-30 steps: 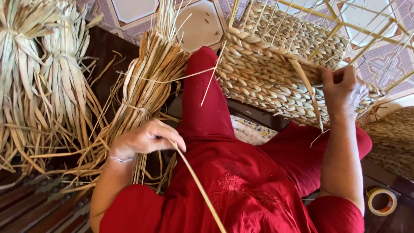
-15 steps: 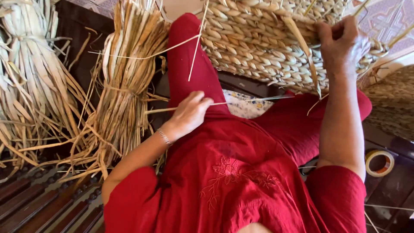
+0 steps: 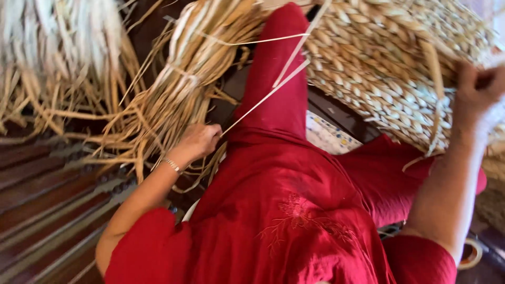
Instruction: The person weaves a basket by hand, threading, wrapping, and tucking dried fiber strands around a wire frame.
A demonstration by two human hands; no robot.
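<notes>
My left hand (image 3: 199, 142) is closed on one pale straw strand (image 3: 265, 97) that runs up and to the right towards a woven straw basket (image 3: 389, 68). The hand sits beside my left thigh, close to a bundle of dried straw (image 3: 179, 89). At the right edge my right hand (image 3: 476, 87) grips the basket's rim, where a flat strand hangs down. The basket rests tilted over my right knee. I wear red clothing (image 3: 294, 210) with embroidery on the front. A thin bracelet circles my left wrist.
A second, paler bundle of straw (image 3: 63, 58) lies at the top left. Dark wooden slats (image 3: 47, 210) run along the left below it. A roll of tape (image 3: 471, 255) lies at the bottom right. A patterned cloth (image 3: 329, 137) shows between my legs.
My left hand moved left and down, drawing the strand out towards the bundle. The view came closer and shifted, so the basket now fills the top right. My right hand stayed on the rim.
</notes>
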